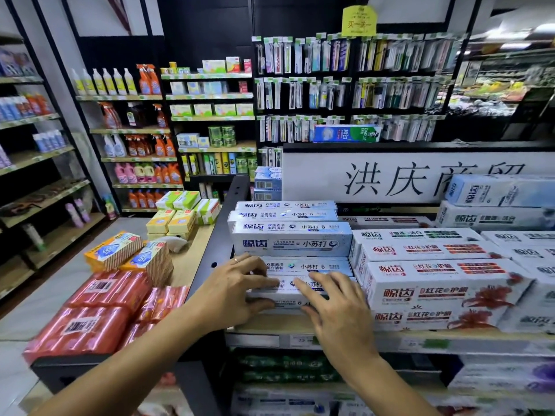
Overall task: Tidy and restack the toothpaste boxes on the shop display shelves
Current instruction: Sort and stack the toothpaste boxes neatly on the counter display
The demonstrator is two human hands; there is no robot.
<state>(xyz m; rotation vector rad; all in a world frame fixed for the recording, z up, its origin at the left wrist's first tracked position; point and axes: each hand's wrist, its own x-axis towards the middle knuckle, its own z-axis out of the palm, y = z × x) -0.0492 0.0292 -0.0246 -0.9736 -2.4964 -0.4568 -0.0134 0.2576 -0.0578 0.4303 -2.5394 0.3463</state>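
The left hand (237,292) and right hand (339,310) each gripped the front blue-and-white toothpaste box (285,297), fingers spread flat over its top and thumbs pressed on its front face. That box lay at the front of the shelf (450,340), on the left end. Just behind the fingertips rose a stack of matching boxes (291,243). Touching the right hand's outer side stood the red-flower toothpaste boxes (435,292). Well off beyond the left wrist lay red wrapped packs (90,325).
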